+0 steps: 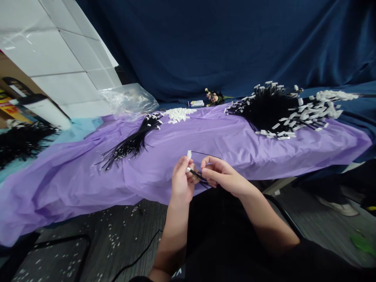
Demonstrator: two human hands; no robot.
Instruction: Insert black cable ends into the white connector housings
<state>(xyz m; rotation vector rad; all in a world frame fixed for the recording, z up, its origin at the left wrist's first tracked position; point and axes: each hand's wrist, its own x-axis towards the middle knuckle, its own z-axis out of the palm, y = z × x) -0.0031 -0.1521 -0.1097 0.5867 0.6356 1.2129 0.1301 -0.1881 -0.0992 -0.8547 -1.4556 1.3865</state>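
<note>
My left hand [182,178] is closed above the near edge of the purple-covered table. Between its thumb and fingertips a small white plastic tab [189,154] stands upright, with a thin black cord [202,153] running from it to the right. A small bunch of black cords [200,178] also comes out of this hand, sloping down to the right. My right hand [221,174] is beside it, fingers curled around the cords' far side; its exact grip is partly hidden. On the cloth beyond lie a black cord bundle with white ends [132,143] and a pile of loose white tabs [178,114].
A large heap of black cords with white tabs [270,107] lies at the right. A clear plastic bag [129,100], a small packet [196,103] and artificial flowers [214,96] sit along the back. More black strands [26,141] are at far left. White scraps litter the floor.
</note>
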